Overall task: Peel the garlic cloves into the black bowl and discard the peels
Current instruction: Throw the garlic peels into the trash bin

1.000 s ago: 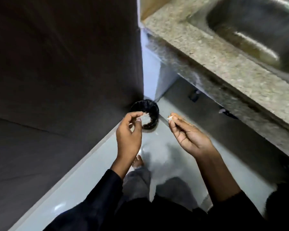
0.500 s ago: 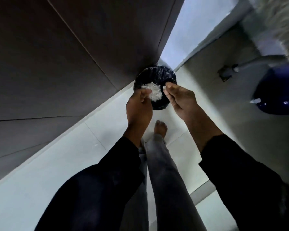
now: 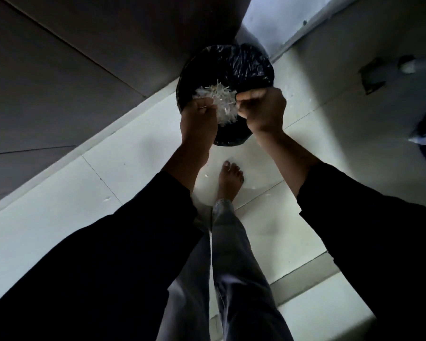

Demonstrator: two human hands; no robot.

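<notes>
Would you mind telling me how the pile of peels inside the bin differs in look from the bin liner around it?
The peels are pale, whitish and flaky, a heap of thin shreds; the bin liner is black, glossy and crinkled in one sheet. The peels fill only the near part between the left hand and right hand; the liner covers the whole opening. Both look thin and light.

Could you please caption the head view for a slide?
Both hands over a bag-lined bin, peels piled inside.
</notes>
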